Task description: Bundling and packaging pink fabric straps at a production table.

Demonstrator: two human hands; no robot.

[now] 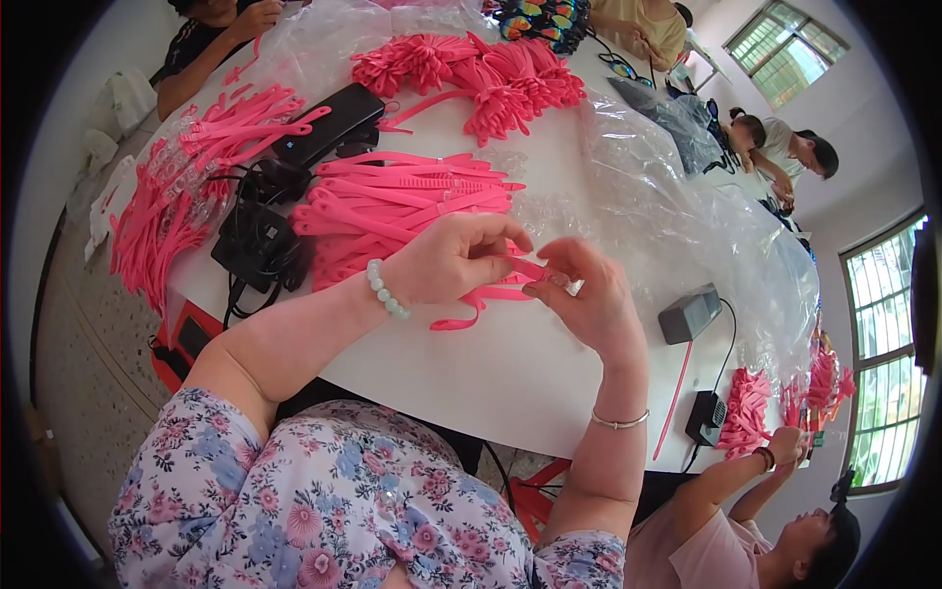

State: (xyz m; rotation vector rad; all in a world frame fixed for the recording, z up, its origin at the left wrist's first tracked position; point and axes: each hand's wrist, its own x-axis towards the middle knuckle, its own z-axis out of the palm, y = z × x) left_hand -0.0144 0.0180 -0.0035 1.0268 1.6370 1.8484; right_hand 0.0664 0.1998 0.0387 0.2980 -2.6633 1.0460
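Over the near part of the white table [432,378], both my hands are closed on one pink rubbery strap [527,268]. My left hand [442,257] pinches it between thumb and fingers. My right hand [597,294] grips the strap's other end, where a small transparent plastic piece [560,280] shows between thumb and fingers. Just below my left hand, a curled pink strap end [457,324] lies on the table; I cannot tell whether it belongs to the held strap. Beyond my left hand lies a pile of ridged pink straps [392,201].
Straps with transparent fittings [182,187] are heaped at left, beside black adapters and cables [257,240] and a black box [339,120]. Bundled straps [481,79] lie farther back. Transparent plastic sheeting [677,221] covers the right side, near a dark grey device [690,314]. Several people work around the table.
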